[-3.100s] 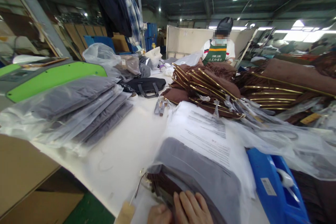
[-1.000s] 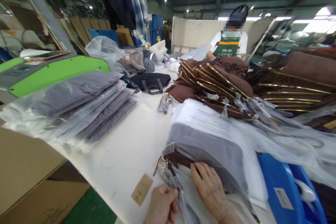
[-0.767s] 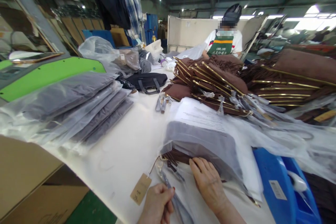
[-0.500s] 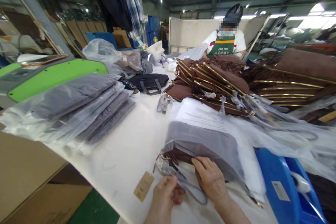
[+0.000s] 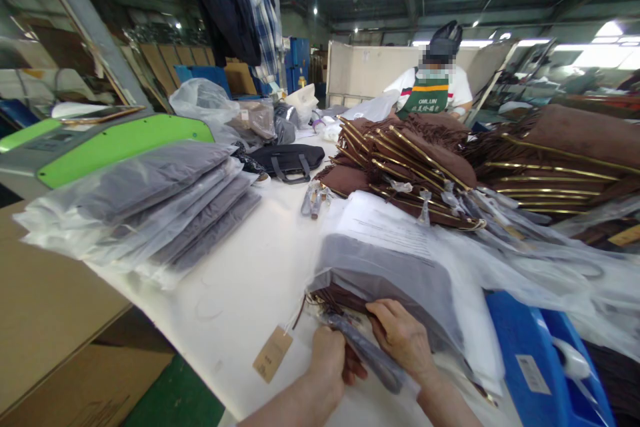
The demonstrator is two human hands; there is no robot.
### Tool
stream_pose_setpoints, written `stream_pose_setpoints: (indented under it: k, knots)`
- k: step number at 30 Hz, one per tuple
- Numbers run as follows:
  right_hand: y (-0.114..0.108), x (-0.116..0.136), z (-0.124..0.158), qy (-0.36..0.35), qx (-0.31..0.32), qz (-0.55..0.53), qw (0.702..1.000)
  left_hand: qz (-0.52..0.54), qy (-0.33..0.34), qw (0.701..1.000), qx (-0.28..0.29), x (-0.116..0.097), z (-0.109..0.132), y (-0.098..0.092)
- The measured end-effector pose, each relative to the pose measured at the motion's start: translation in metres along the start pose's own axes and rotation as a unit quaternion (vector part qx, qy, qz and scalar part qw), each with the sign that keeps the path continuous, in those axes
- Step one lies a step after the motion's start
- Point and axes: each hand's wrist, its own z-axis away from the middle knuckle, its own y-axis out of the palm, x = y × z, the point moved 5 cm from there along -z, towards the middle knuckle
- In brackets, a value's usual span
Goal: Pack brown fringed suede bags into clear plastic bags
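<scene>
A brown fringed bag (image 5: 345, 298) lies partly inside a frosted plastic bag (image 5: 385, 257), its near edge showing at the opening. My right hand (image 5: 403, 337) grips that near edge, fingers bent over the brown cloth; the thumb is hidden. Close to its left, my left hand (image 5: 330, 357) is closed round a grey strap in clear plastic wrap (image 5: 370, 355), which slants down to the right between the hands. From the bag's left corner, a tan paper tag (image 5: 273, 353) hangs on a white string and rests on the white table (image 5: 225, 300).
Plastic-packed dark bags (image 5: 145, 207) are stacked on the left, before a green-and-grey machine (image 5: 125, 143). Brown bags with gold-coloured edges (image 5: 415, 153) are piled behind. A blue holder (image 5: 525, 347) stands right. A black bag (image 5: 293, 161) lies farther back; a co-worker (image 5: 425, 93) stands beyond.
My left hand has moved slightly right and closed round the wrapped strap, which now lies straighter, its loop no longer spread. My right hand has stayed at the bag's edge. The view has shifted slightly.
</scene>
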Motion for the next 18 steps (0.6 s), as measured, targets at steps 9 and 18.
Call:
stream_pose_setpoints:
  k: [9, 18]
  knots:
    - [0.001, -0.006, -0.007, 0.013, -0.016, -0.013, 1.000, 0.001, 0.057, 0.998, -0.036, -0.009, -0.002, 0.007]
    - [-0.001, -0.005, -0.001, 0.010, -0.016, -0.031, 0.999, 0.093, 0.109, 0.990, -0.018, -0.003, -0.011, 0.007]
